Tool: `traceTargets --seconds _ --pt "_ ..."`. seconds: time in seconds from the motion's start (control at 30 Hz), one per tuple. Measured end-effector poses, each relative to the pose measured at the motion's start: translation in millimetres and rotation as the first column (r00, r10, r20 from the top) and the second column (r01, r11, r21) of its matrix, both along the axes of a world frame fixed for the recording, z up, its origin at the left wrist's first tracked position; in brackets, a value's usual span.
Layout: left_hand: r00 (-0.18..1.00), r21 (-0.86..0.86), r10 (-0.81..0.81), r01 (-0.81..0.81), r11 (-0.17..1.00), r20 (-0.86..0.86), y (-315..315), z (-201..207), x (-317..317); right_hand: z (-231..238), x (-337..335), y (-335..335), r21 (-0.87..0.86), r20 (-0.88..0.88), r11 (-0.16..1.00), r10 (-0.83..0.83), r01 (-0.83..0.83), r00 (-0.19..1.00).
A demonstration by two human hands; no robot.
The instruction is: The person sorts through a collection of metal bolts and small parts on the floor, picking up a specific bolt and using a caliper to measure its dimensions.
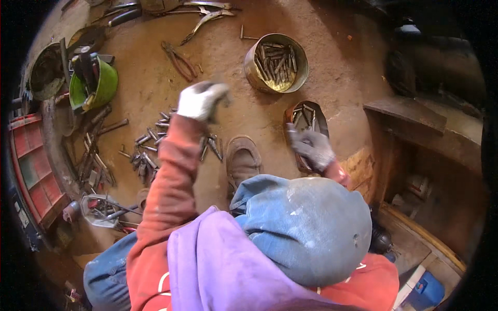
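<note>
My left hand [203,101], in a whitish glove, hangs above the floor between the pliers and a loose pile of metal rods. Its fingers are bent and smeared by motion; whether anything is in them is unclear. My right hand [314,147], gloved in grey, reaches over the near part of an oval tin [324,124] holding several metal pieces [305,115]. Its fingers are drawn together around something too blurred to make out. Beyond stands a round tin [250,78] filled with short metal rods [276,62]. The loose pile of metal rods [148,150] lies left of my shoe.
Red-handled pliers [180,62] lie on the brown floor. At left are a green bucket [110,85] of tools, a red compartment tray [39,160] and a clear container [98,210]. A wooden bench [415,119] borders the right side. My shoe [243,160] stands between the hands.
</note>
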State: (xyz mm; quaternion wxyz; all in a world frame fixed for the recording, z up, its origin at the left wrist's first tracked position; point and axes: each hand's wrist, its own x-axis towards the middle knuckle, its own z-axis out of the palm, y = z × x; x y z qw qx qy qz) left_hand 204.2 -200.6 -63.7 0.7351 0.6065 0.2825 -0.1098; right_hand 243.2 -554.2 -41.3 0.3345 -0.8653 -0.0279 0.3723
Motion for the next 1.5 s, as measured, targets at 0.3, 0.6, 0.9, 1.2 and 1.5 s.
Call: traceTargets --seconds 0.3,0.6,0.9,1.2,1.5 --pt "1.0 0.288 0.018 -0.022 0.957 0.013 -77 -23 -1 -46 -7 -20 0.198 -0.125 0.939 -0.26 0.281 0.957" --pt "0.705 -0.85 0.575 -0.526 0.031 -0.416 -3 -63 -138 -77 -39 181 0.44 -0.888 0.439 0.343 0.783 0.306" --pt "0.729 -0.915 0.622 -0.4 0.049 -0.285 4 -62 -144 -72 -37 204 0.272 -0.914 0.358 0.386 0.893 0.124" --pt "0.833 -0.98 0.542 -0.184 0.077 -0.113 2 -62 -133 -68 -33 191 0.34 -0.92 0.362 0.318 0.868 0.228" --pt "0.909 -0.88 0.382 -0.311 0.36 -0.165 -40 -35 -56 -6 -9 76 0.469 -0.791 0.573 -0.065 0.671 0.609"
